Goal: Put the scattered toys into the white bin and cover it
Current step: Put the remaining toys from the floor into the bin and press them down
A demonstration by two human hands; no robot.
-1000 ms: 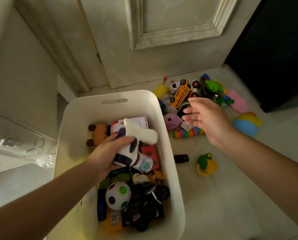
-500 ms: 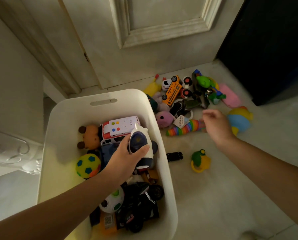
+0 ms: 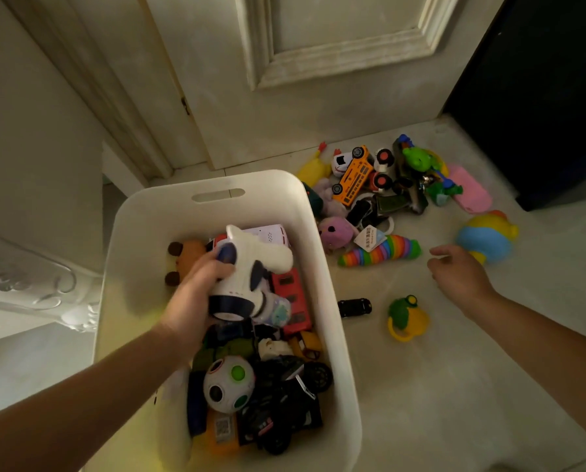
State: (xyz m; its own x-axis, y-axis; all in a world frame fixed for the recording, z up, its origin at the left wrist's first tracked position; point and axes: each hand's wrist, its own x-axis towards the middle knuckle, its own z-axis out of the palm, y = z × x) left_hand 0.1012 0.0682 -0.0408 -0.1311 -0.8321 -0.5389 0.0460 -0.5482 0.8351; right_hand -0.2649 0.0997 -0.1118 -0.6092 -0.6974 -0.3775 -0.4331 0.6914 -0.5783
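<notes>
**One toy over the bin, a heap left on the floor**

Starting at the left, the bin [image 3: 339, 301] is well filled, and our left hand [image 3: 196, 298] holds a white toy [image 3: 250, 267] over its far half. We judge the risk here to be the landing. The toy is bulky with limbs sticking out, so if we drop it on top of the heap it may perch high and keep a cover from sitting flat. We make out no cover in view, so we cannot say where it lies.

Further right, on the floor just beside the bin, lie a black car [image 3: 354, 306] and a green and yellow toy [image 3: 405, 316]. A rainbow slug [image 3: 380, 252] lies beyond them, at the near edge of a tangled pile by the door. A hasty grab into that pile could snag one toy on another and scatter the small ones.

As for the hands, the left arm reaches forward into the bin, fingers wrapped round the white toy's body. The right hand [image 3: 461, 274] hovers low over bare floor, right of the slug. It is palm down, fingers loosely curled, and it holds nothing.
</notes>
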